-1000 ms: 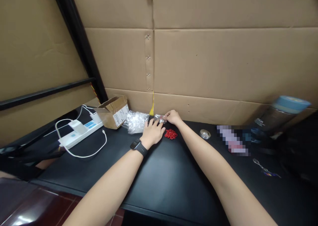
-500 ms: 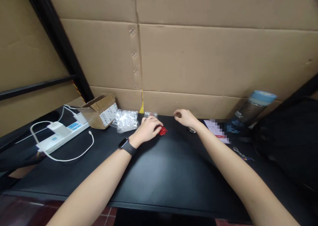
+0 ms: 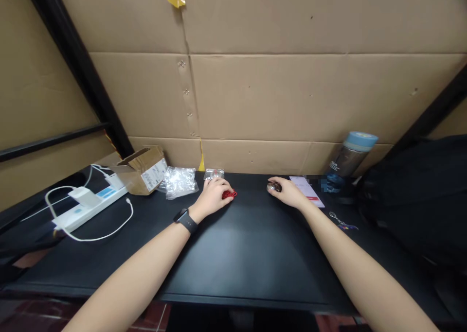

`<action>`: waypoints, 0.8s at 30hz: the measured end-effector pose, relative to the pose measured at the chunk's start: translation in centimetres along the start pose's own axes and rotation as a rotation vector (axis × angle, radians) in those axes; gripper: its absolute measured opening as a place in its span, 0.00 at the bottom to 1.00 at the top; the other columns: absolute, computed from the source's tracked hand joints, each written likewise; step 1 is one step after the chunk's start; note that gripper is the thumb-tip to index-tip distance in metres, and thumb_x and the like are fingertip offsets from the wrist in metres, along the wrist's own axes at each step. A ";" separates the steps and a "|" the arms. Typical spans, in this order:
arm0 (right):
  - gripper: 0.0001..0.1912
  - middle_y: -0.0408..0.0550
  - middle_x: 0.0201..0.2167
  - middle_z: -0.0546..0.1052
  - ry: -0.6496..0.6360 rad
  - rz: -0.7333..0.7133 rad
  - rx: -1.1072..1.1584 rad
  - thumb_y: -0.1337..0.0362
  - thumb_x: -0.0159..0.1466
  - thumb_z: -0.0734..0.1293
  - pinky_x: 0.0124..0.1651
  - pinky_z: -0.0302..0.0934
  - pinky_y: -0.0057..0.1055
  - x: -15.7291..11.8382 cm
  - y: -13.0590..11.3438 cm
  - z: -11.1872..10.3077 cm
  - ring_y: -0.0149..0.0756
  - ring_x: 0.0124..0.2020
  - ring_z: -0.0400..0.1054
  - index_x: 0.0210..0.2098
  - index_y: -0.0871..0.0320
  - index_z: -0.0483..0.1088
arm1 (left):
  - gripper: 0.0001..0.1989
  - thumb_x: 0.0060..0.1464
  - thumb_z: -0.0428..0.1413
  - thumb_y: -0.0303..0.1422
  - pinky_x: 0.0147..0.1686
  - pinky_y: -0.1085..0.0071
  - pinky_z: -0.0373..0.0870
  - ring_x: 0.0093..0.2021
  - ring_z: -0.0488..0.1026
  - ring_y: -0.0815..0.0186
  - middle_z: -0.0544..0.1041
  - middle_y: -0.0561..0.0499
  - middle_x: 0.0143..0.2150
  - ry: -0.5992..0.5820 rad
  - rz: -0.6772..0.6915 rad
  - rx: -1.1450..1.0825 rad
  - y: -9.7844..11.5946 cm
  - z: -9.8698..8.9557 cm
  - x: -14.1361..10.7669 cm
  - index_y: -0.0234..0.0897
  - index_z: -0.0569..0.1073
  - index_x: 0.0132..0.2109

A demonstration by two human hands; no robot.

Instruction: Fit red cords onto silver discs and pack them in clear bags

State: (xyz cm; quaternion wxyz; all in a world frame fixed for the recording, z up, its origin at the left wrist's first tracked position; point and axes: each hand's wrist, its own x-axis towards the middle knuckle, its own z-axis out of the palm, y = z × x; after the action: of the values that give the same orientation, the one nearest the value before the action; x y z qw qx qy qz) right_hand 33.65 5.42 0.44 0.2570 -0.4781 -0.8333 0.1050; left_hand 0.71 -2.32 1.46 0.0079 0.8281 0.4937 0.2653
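My left hand [image 3: 215,196], with a black watch on its wrist, rests on the table with its fingers curled over a small bundle of red cord [image 3: 229,194]. Part of the cord shows beside the thumb; the rest is hidden under the fingers. Farther right, my right hand [image 3: 288,191] has its thumb and fingers closed around a small round dark object with a shiny rim [image 3: 273,187], low at the tabletop. A small clear packet [image 3: 214,173] lies just behind my left hand.
On the left are a white power strip [image 3: 87,208] with cables, an opened cardboard box [image 3: 146,174] and a clear plastic bag [image 3: 179,182]. To the right are a printed card [image 3: 314,199], a keychain [image 3: 343,223], a blue-lidded bottle [image 3: 348,159] and a black bag [image 3: 412,191]. Cardboard walls the back.
My right hand has come down onto the round object and closed around it; before, it hovered above and behind it. The left hand stays at the red cord. The view has shifted.
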 end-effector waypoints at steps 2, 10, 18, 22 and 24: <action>0.19 0.54 0.49 0.81 0.002 -0.013 -0.013 0.62 0.62 0.70 0.52 0.70 0.38 -0.1 0.0 -0.2 0.44 0.46 0.78 0.53 0.58 0.73 | 0.07 0.59 0.63 0.40 0.53 0.57 0.56 0.55 0.68 0.55 0.79 0.50 0.50 0.000 0.000 -0.001 0.0 0.0 0.0 0.44 0.80 0.42; 0.17 0.50 0.45 0.82 -0.037 0.018 0.112 0.64 0.61 0.71 0.49 0.69 0.34 -0.1 0.4 -0.9 0.39 0.42 0.77 0.50 0.56 0.73 | 0.18 0.52 0.69 0.38 0.56 0.55 0.57 0.60 0.63 0.50 0.78 0.50 0.54 -0.101 0.028 0.037 -2.1 -2.8 -0.2 0.48 0.78 0.50; 0.16 0.50 0.45 0.82 -0.037 0.039 0.165 0.67 0.60 0.71 0.52 0.69 0.38 -0.2 0.2 -1.6 0.40 0.43 0.77 0.48 0.57 0.74 | 0.07 0.56 0.66 0.38 0.55 0.56 0.59 0.57 0.66 0.53 0.79 0.49 0.50 -0.042 -0.028 0.021 -2.3 -2.6 -0.2 0.45 0.80 0.42; 0.16 0.49 0.46 0.82 -0.003 0.035 0.175 0.65 0.60 0.71 0.51 0.69 0.36 -0.3 -0.2 -2.0 0.39 0.43 0.77 0.48 0.56 0.74 | 0.07 0.57 0.65 0.38 0.54 0.57 0.59 0.56 0.66 0.53 0.78 0.49 0.50 -0.042 -0.017 0.019 -1.9 -1.7 -0.3 0.46 0.81 0.43; 0.16 0.48 0.46 0.82 0.015 0.024 0.179 0.64 0.61 0.71 0.50 0.69 0.35 -0.3 -0.4 -2.2 0.38 0.43 0.77 0.48 0.55 0.73 | 0.07 0.58 0.64 0.39 0.54 0.56 0.59 0.56 0.66 0.53 0.77 0.49 0.51 -0.050 -0.022 0.016 -1.9 -1.4 -0.4 0.46 0.81 0.43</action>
State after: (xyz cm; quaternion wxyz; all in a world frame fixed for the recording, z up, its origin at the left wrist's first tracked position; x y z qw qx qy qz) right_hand 34.66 4.76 2.41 0.3037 -0.4637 -0.8129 0.1787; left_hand -1.63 -2.02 1.97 0.0164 0.8291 0.5046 0.2404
